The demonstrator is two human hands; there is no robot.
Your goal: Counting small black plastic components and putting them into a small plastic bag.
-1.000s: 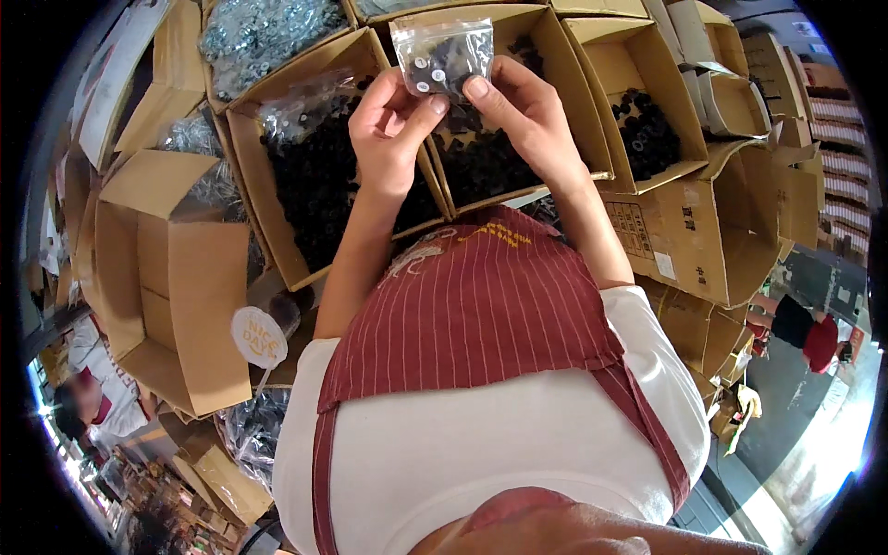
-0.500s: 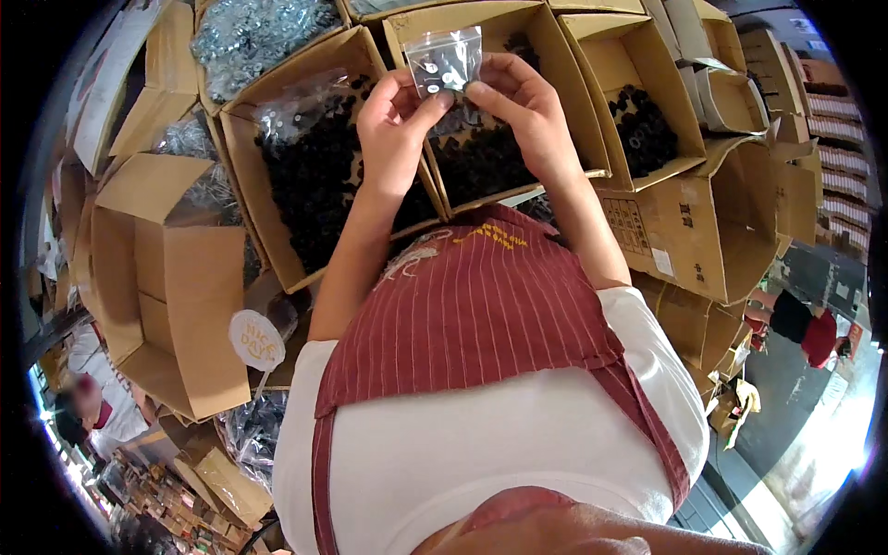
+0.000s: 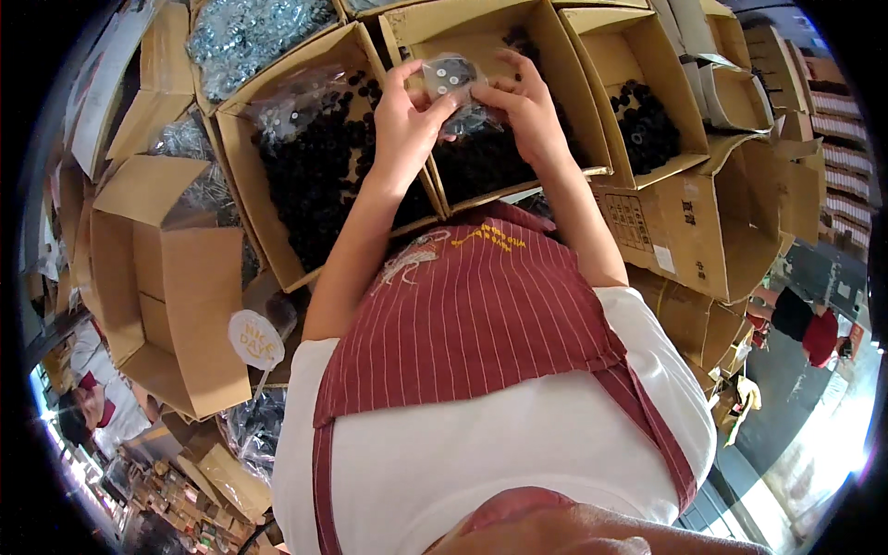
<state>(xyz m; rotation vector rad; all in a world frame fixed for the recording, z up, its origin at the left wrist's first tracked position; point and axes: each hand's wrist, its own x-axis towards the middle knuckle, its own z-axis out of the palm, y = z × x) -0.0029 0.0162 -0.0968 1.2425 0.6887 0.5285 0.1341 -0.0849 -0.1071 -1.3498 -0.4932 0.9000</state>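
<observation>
A small clear plastic bag (image 3: 453, 78) with a few small white round pieces inside is held above an open cardboard box (image 3: 583, 102) of black parts. My left hand (image 3: 407, 116) pinches the bag's left and lower edge, thumb on the front. My right hand (image 3: 532, 111) holds its right edge near the thumb tip, the upper fingers bent and partly spread. The bag looks crumpled and slightly blurred.
More cardboard boxes surround me: one of black round parts (image 3: 314, 185) to the left, a smaller one (image 3: 645, 129) to the right, and one of clear bagged pieces (image 3: 250, 42) at the far left. A white round fan (image 3: 256, 339) stands left. Other people are at both edges.
The bag, held upright and flat before, has tilted and crumpled between my hands. My right hand's upper fingers have lifted away from its top.
</observation>
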